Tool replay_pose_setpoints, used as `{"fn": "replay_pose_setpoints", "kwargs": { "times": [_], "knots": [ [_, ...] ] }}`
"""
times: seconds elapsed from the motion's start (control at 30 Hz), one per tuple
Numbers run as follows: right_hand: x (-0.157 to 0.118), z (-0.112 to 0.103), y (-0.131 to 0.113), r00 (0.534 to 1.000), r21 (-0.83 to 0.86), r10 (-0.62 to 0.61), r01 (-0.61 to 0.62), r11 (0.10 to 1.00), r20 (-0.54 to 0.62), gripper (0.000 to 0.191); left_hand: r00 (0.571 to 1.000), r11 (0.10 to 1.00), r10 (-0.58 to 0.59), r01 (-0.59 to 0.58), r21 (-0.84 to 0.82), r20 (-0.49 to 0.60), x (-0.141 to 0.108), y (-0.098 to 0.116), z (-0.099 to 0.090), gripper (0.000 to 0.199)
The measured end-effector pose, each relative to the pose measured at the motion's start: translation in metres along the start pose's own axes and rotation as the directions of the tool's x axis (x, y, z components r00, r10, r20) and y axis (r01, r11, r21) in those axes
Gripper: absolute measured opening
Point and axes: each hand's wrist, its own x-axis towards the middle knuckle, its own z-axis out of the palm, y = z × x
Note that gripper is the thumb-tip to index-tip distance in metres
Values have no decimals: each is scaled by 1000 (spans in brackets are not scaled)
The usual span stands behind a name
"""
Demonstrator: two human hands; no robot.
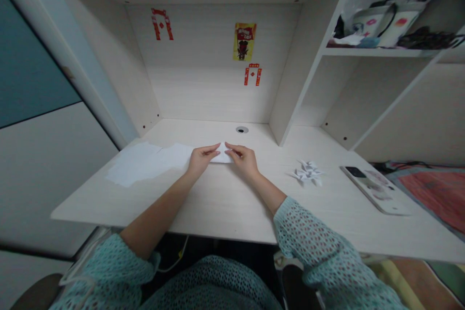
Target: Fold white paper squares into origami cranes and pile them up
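Observation:
A small folded piece of white paper (pixel 222 157) is held between my two hands over the white desk (pixel 218 203). My left hand (pixel 201 159) pinches its left side between thumb and fingers. On the other side, my right hand (pixel 245 159) grips the right edge the same way. The paper rises to a point between the fingertips, and its outer edges are hidden by my fingers. Loose white paper sheets (pixel 138 164) lie flat to the left of my left hand. Several small folded white paper pieces (pixel 308 173) sit in a pile to the right.
A phone in a pale case (pixel 374 190) lies at the desk's right. Shelf walls (pixel 305 58) rise behind and beside the desk. Cups with scissors and pens (pixel 390 19) stand on the upper right shelf. A round cable hole (pixel 241 130) is at the back.

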Motion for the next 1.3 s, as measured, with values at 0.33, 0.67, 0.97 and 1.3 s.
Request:
{"fn": "replay_pose_setpoints", "kwargs": {
  "times": [0.33, 0.67, 0.97, 1.3],
  "knots": [
    [-2, 0, -5, 998, -32, -58, 59, 998, 32, 27, 999, 1000, 7, -8, -20, -36, 0, -4, 0, 39],
    [-2, 1, -3, 997, 38, -66, 65, 997, 29, 28, 996, 1000, 7, -8, -21, -84, -1, -3, 2, 34],
    [-1, 3, -4, 1000, 174, 2, 0, 985, -11, 30, 990, 997, 71, -66, 52, -121, -4, -3, 4, 37],
    [-2, 0, -9, 999, 29, -38, 38, 999, 29, 34, 978, 974, 170, -148, 170, -123, -4, -1, 5, 29]
  ]
}}
